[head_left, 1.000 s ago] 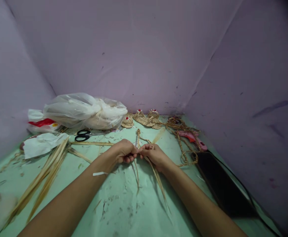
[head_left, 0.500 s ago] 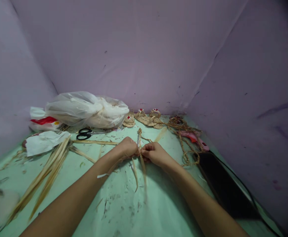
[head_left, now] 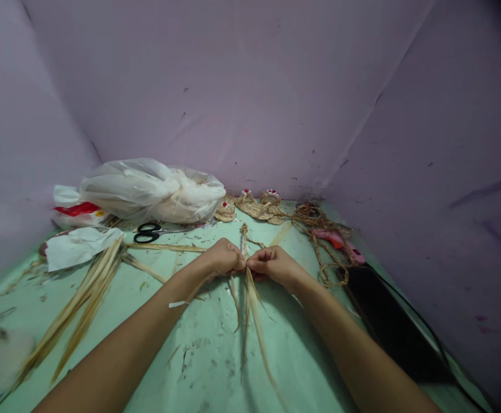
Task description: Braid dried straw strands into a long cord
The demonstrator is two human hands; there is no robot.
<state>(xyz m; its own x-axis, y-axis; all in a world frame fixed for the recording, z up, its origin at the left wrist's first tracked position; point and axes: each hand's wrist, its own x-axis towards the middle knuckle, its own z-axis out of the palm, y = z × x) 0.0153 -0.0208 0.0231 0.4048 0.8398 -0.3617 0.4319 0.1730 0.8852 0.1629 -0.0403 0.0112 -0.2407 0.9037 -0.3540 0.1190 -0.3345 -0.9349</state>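
My left hand [head_left: 222,259] and my right hand [head_left: 274,265] meet at the middle of the green table [head_left: 207,367], both pinched on a straw braid [head_left: 245,236]. The braided part runs away from my hands toward the back. Loose dry straw strands [head_left: 250,312] hang from the pinch toward me and fan out over the table. Fingers of both hands are curled tight around the strands.
Black scissors [head_left: 149,232] lie at back left beside a clear plastic bag [head_left: 151,192] and white paper [head_left: 76,245]. Long straw strips [head_left: 82,301] lie at left. Small woven straw pieces [head_left: 254,205], coiled braid [head_left: 319,241], a pink glue gun [head_left: 336,241] and a dark phone [head_left: 388,324] sit at right.
The loose strands shifted from spreading right to hanging together straight toward me. Both hands stayed pinched at the braid, moving slightly farther from me.
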